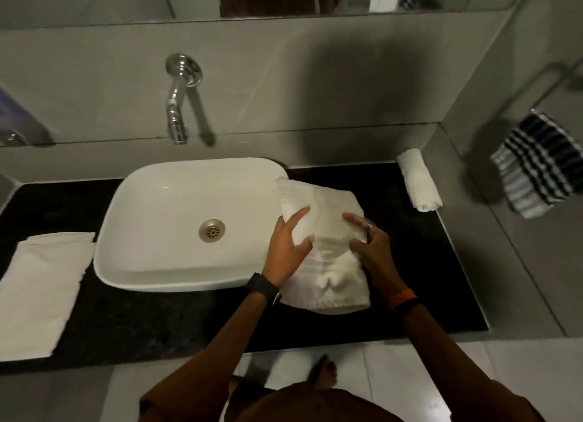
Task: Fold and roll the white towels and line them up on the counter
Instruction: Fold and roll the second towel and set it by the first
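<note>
Head view: both hands on white towel [328,260], on black table [157,320] right of basin [176,226].
Long axis runs near-to-far. Left hand [288,248] and right hand [370,241] fingers pinch towel folds; rolled towel [419,184] lies far right.

Dim indoor light, soft shadows, slight blur, wide-angle bending at edges.
</note>
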